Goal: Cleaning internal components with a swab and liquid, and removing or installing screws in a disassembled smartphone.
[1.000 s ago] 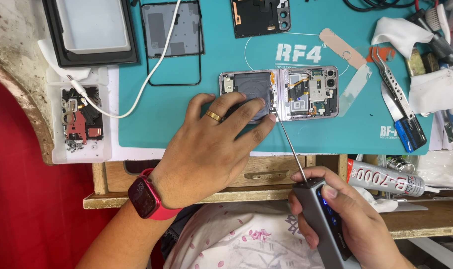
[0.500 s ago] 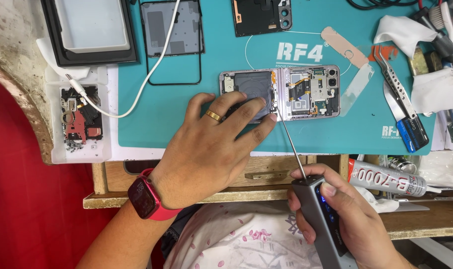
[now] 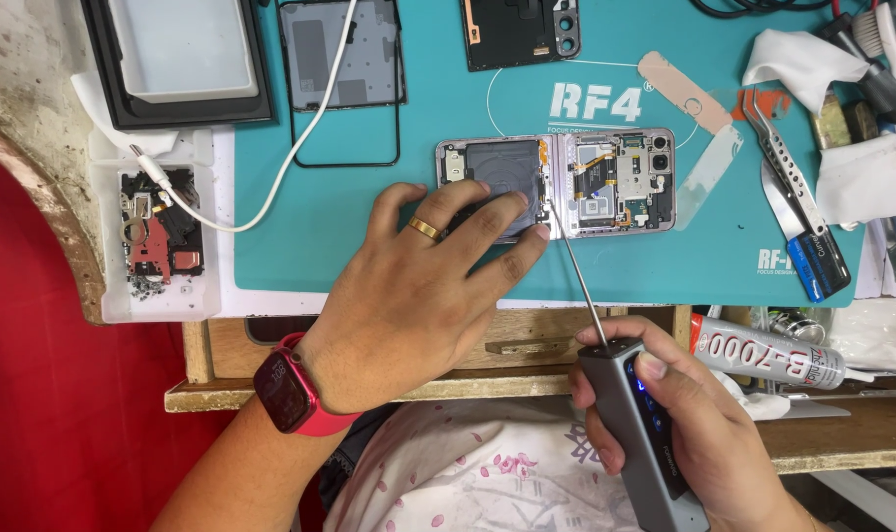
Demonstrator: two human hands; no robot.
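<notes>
Holding the grey screwdriver (image 3: 637,433) tight in my right hand (image 3: 684,433), I point its thin tip at the open phone (image 3: 605,182) on the teal mat (image 3: 310,246). My left hand (image 3: 418,296) lies flat on the phone so it can't slide.

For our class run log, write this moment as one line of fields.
left hand: pressing on opened phone | right hand: gripping electric screwdriver, tip by phone's hinge | surface: teal mat

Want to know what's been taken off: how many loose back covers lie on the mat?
2: a grey back cover at top centre-left, a black back cover right of it; others may be out of frame.
</notes>
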